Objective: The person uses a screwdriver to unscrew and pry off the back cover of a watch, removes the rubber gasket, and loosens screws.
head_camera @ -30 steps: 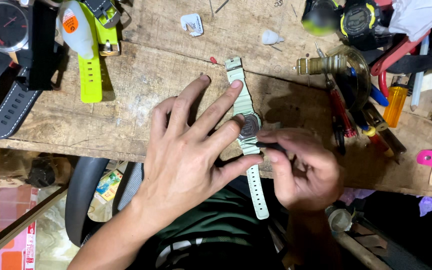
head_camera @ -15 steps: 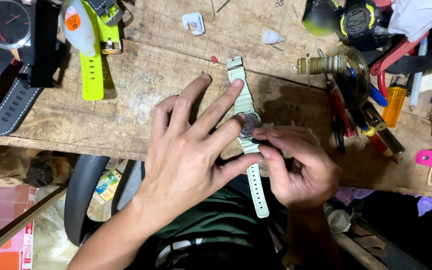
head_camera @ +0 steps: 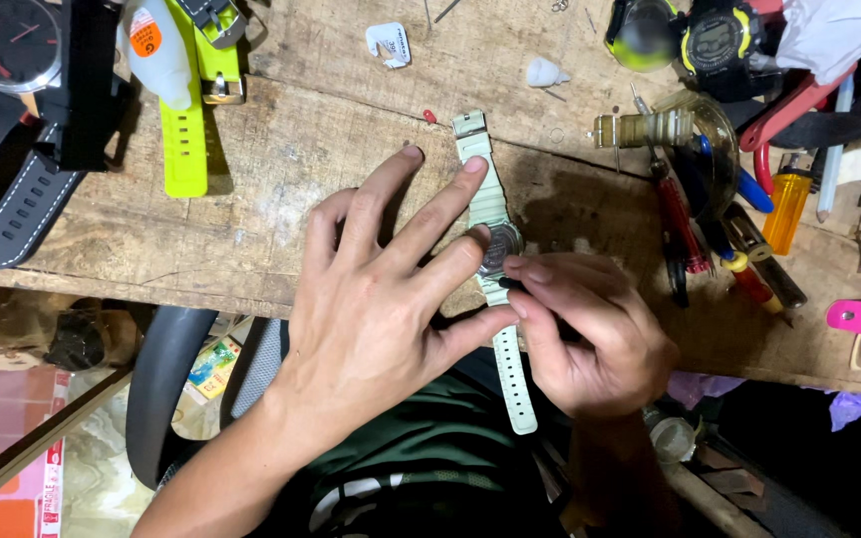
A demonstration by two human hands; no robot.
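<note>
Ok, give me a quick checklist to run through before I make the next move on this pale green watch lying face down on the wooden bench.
1. Pale green rubber-strap watch lying flat, back up, on the worn wooden bench: ok.
2. Left hand spread over the watch, fingers pinning the upper strap, thumb by the lower strap: ok.
3. Right hand pinched at the edge of the round metal case back: ok; what it grips is hidden, cannot tell.
4. Case back seated or loose: cannot tell.
5. Lower strap end hangs past the bench edge, unsupported: not ok.
6. Red-handled screwdrivers lie right of the watch: ok.
</note>
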